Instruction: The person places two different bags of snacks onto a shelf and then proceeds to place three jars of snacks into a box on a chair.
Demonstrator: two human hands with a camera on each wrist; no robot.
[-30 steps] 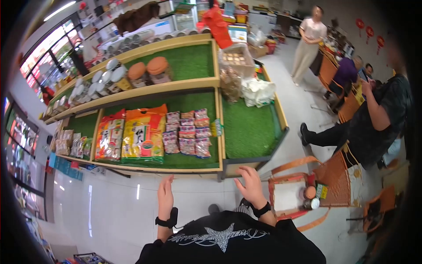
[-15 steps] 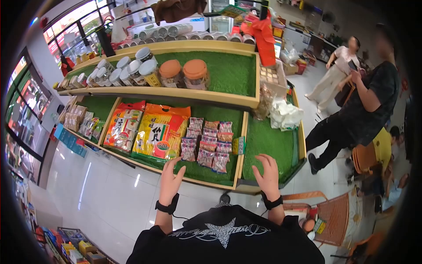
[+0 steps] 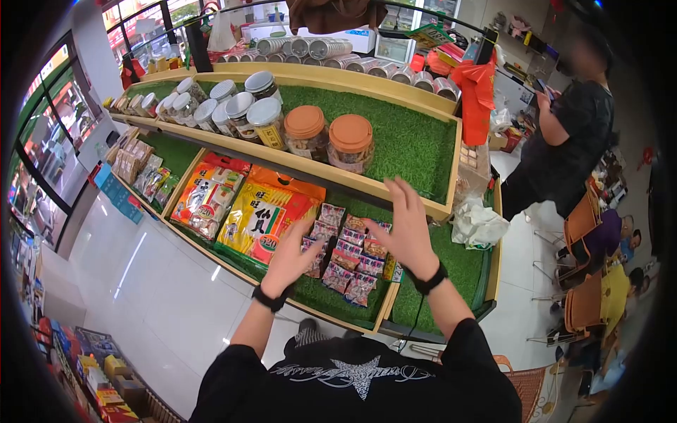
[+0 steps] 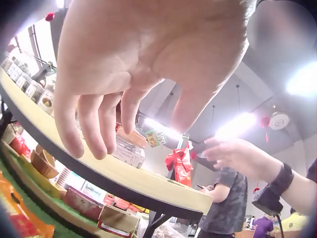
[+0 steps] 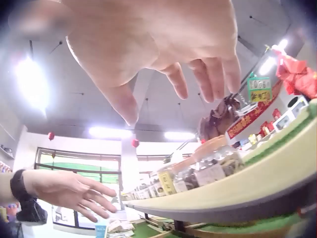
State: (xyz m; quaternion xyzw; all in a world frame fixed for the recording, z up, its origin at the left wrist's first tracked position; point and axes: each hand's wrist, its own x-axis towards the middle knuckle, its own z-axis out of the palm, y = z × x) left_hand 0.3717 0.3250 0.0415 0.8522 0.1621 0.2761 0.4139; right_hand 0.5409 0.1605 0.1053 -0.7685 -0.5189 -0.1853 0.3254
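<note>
My left hand (image 3: 289, 259) hovers over the lower green shelf with its fingers extended, holding nothing. It overlaps the corner of a big yellow snack bag (image 3: 255, 224) and some small pink snack packets (image 3: 345, 257) in the head view. My right hand (image 3: 409, 229), empty too, reaches further up, its fingertips in front of the upper shelf's wooden edge. Behind that edge stand two plastic jars with orange lids (image 3: 305, 123). A red and orange snack bag (image 3: 206, 201) lies left of the yellow one. In the right wrist view the right fingers (image 5: 124, 106) point down, apart from the jars.
White-lidded jars (image 3: 240, 109) line the upper shelf (image 3: 409, 123) to the left, with rows of cans (image 3: 330, 48) behind. A white plastic bag (image 3: 478, 224) lies on the right section. A person in dark clothes (image 3: 571, 127) stands beyond it; a woven chair (image 3: 518, 395) is near my right.
I have come closer to the shelves. Both hands moved forward over the lower shelf, the right one furthest. The woven chair has slid toward the view's bottom edge.
</note>
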